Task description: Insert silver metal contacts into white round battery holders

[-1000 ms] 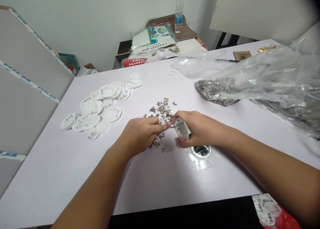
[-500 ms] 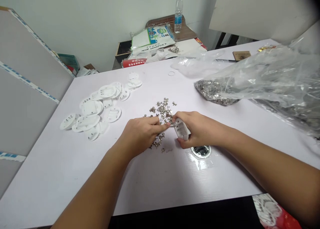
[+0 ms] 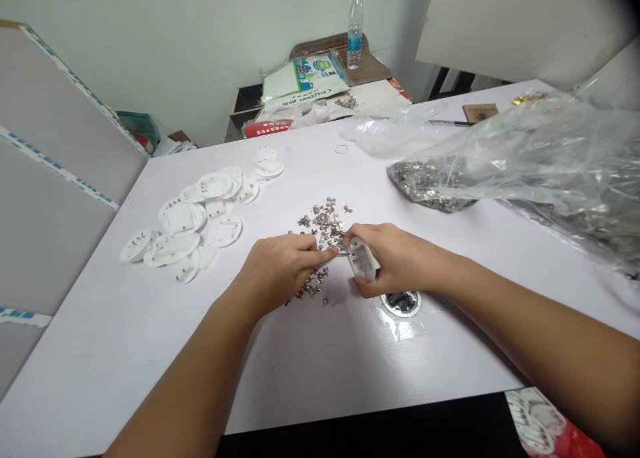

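Observation:
My right hand (image 3: 383,261) grips a round white plastic housing (image 3: 361,261), its hollow side turned left toward my other hand. My left hand (image 3: 283,271) is closed, the index finger stretched along a thin metal tool (image 3: 343,254) whose tip reaches the housing's edge. Most of that tool is hidden under the fingers, so its exact kind does not show. Beneath and beyond my left hand lies a loose heap of small metal clips (image 3: 327,221). A round dark disc with a pale rim (image 3: 401,303) is on the table just below my right hand.
Several white plastic housings (image 3: 175,245) are piled on the left of the white table (image 3: 300,378). At right, a clear plastic bag (image 3: 525,151) holds many small metal parts. A grey partition (image 3: 60,165) borders the left side. A water bottle (image 3: 355,35) stands at the back.
The view has shifted very slightly. Both hands keep nearly the same position, with the tool still at the housing; the tip now sits slightly lower against it.

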The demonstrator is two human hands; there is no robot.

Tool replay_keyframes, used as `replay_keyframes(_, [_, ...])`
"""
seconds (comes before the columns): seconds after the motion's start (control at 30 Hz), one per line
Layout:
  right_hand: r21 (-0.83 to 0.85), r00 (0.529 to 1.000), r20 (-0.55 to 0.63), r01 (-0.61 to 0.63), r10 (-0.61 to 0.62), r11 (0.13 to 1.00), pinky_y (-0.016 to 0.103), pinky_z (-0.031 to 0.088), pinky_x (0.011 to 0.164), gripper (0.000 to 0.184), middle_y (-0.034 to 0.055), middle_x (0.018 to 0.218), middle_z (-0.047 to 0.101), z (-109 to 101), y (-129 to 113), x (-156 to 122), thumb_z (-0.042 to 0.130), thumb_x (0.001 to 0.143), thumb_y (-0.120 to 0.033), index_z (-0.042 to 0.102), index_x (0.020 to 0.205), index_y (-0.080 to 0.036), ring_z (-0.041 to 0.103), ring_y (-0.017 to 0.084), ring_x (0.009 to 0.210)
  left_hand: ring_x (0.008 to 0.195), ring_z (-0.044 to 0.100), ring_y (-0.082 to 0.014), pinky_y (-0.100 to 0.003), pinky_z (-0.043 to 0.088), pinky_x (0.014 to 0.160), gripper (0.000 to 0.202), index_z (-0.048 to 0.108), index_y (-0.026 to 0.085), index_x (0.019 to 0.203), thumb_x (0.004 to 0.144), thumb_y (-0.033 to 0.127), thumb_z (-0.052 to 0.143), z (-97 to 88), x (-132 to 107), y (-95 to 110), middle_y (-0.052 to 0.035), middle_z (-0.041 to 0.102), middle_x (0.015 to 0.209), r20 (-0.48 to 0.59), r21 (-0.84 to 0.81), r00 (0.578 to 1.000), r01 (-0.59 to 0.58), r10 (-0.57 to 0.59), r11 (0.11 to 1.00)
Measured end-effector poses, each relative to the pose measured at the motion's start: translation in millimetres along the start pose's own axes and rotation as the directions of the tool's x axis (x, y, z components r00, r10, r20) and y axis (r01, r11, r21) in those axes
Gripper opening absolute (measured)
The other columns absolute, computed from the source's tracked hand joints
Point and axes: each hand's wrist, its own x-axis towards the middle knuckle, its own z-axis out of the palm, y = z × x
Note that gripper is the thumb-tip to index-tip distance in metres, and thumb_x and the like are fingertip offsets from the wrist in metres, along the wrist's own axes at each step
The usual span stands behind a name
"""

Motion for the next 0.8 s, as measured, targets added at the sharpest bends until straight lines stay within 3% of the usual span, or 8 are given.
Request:
replay_keyframes(0.33, [0.022, 0.999, 0.029, -0.028, 0.027, 0.999, 0.028, 0.044, 0.056, 0.049, 0.0001, 0.087, 0.060, -3.8, -3.7, -0.7, 0.071, 0.071, -0.038, 0.049, 0.112, -0.022, 0.052, 0.012, 0.060, 0.061, 0.048, -0.0080, -0.022, 0.029, 0.050, 0.047, 0.069, 0.035, 0.118, 0.086, 0.006, 0.049, -1.1, -0.3, 0.4, 0.0048, 0.061, 0.074, 0.004, -0.017, 1.000, 0.005, -0.005, 1.000])
replay_keyframes(0.8, [0.014, 1.000, 0.011, -0.017, 0.017, 1.000, 0.030, 0.045, 0.063, 0.051, 0.0022, 0.092, 0.061, -1.0, 0.4, -0.6, 0.072, 0.070, -0.040, 0.049, 0.112, -0.022, 0.057, 0.016, 0.069, 0.061, 0.048, -0.0082, -0.022, 0.028, 0.050, 0.046, 0.068, 0.036, 0.118, 0.086, 0.008, 0.050, -0.7, -1.0, 0.9, 0.0048, 0.061, 0.074, 0.017, -0.021, 1.000, 0.010, -0.010, 1.000])
